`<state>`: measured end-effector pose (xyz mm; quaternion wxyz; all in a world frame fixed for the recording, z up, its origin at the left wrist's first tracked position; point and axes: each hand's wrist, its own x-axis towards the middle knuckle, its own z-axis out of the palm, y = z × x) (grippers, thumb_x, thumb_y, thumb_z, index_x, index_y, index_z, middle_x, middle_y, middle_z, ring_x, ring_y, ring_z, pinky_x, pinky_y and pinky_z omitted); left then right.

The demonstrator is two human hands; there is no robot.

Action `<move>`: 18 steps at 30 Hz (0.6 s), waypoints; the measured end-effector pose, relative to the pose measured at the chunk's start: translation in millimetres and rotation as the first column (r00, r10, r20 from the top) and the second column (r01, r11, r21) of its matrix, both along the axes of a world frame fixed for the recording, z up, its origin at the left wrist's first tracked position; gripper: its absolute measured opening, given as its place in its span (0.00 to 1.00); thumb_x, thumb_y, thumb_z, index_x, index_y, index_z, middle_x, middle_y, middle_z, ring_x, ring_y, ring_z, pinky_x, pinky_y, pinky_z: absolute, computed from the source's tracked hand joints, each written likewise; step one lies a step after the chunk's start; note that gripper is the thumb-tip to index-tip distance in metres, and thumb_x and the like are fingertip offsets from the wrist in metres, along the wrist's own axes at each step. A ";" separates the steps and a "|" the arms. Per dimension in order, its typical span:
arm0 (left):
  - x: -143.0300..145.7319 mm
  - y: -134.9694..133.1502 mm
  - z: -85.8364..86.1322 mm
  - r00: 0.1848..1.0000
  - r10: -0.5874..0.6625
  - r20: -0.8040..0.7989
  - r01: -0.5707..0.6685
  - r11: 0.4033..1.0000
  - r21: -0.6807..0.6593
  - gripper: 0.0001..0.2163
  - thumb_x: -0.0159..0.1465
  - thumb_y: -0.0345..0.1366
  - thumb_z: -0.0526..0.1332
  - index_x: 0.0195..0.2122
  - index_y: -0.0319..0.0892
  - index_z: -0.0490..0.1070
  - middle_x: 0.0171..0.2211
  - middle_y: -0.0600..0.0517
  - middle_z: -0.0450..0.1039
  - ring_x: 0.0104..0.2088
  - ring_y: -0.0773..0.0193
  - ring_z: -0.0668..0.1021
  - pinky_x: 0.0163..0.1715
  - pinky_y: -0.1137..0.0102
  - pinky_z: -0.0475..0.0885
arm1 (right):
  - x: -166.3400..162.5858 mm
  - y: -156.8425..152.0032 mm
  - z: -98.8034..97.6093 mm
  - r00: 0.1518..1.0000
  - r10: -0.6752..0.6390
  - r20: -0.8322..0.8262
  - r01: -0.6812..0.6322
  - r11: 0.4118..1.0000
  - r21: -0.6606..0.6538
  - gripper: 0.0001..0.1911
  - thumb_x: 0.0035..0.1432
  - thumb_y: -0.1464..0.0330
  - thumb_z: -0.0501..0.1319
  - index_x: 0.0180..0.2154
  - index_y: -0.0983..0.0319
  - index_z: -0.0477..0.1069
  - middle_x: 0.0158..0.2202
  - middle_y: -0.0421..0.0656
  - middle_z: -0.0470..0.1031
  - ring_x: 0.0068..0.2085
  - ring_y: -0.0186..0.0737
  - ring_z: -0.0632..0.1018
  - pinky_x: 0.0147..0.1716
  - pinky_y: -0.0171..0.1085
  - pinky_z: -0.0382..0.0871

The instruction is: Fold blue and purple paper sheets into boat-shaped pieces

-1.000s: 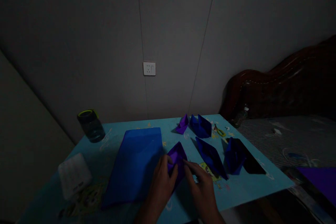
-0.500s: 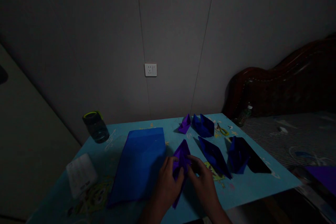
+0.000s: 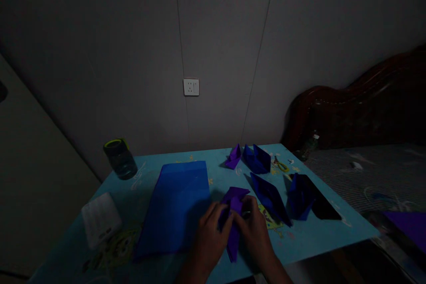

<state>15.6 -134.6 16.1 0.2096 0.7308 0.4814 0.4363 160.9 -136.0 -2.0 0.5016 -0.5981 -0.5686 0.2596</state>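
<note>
My left hand [image 3: 209,235] and my right hand [image 3: 254,230] are pinched together on a piece of folded purple paper [image 3: 234,213] held just above the light blue table [image 3: 319,235], near its front edge. A stack of blue paper sheets [image 3: 176,204] lies flat just left of my hands. Beyond and to the right stand several folded paper boats: a small purple boat [image 3: 233,156], a blue boat [image 3: 258,159], a long blue boat [image 3: 269,197] and a dark blue boat [image 3: 299,196].
A dark jar with a green rim [image 3: 120,159] stands at the table's back left. A white packet [image 3: 100,219] lies at the front left. A dark flat object [image 3: 322,208] lies beside the rightmost boat. A bed with a wooden headboard [image 3: 359,111] is to the right.
My hands have drawn closer together and nearer to me, folding the purple paper from a raised open shape into a narrower, flatter one.
</note>
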 end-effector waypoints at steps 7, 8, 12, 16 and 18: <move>4.8 -8.6 -22.5 0.983 0.003 -0.186 0.034 0.981 0.193 0.13 0.66 0.36 0.58 0.51 0.45 0.73 0.48 0.45 0.79 0.45 0.56 0.82 0.43 0.65 0.81 | 5.5 2.6 -8.2 0.999 -0.042 0.004 0.042 0.999 -0.027 0.11 0.57 0.61 0.61 0.39 0.60 0.66 0.31 0.43 0.78 0.31 0.44 0.78 0.32 0.38 0.69; 5.3 -8.0 -22.8 0.983 -0.002 -0.184 0.037 0.981 0.188 0.14 0.66 0.36 0.58 0.52 0.46 0.72 0.49 0.45 0.78 0.45 0.57 0.82 0.43 0.65 0.80 | 5.8 1.7 -6.8 0.999 -0.039 0.002 0.039 0.999 -0.022 0.10 0.58 0.62 0.60 0.39 0.60 0.67 0.32 0.43 0.78 0.32 0.44 0.78 0.32 0.37 0.69; 4.3 -2.7 -15.9 0.993 0.011 -0.121 0.002 0.994 0.110 0.14 0.66 0.39 0.59 0.51 0.45 0.72 0.48 0.45 0.78 0.47 0.56 0.81 0.47 0.64 0.78 | 6.3 -4.3 -2.9 0.997 -0.075 0.028 0.074 0.997 0.033 0.07 0.59 0.66 0.56 0.38 0.59 0.69 0.32 0.44 0.79 0.32 0.43 0.79 0.32 0.36 0.69; -1.4 4.9 -10.9 0.999 0.013 -0.041 -0.012 1.000 0.028 0.13 0.68 0.40 0.53 0.46 0.44 0.73 0.44 0.44 0.78 0.45 0.56 0.81 0.47 0.62 0.77 | 6.6 -8.1 -3.7 0.992 -0.102 -0.078 0.104 0.994 0.027 0.11 0.56 0.68 0.56 0.42 0.60 0.69 0.33 0.44 0.79 0.34 0.44 0.79 0.34 0.37 0.70; -4.3 9.0 -12.2 0.999 0.032 0.002 -0.032 0.999 0.000 0.12 0.69 0.40 0.51 0.44 0.44 0.72 0.41 0.46 0.79 0.43 0.57 0.81 0.45 0.62 0.77 | 6.1 -8.7 -2.3 0.972 -0.032 -0.233 0.032 0.999 -0.006 0.12 0.54 0.69 0.57 0.42 0.61 0.69 0.33 0.43 0.79 0.34 0.43 0.79 0.33 0.36 0.71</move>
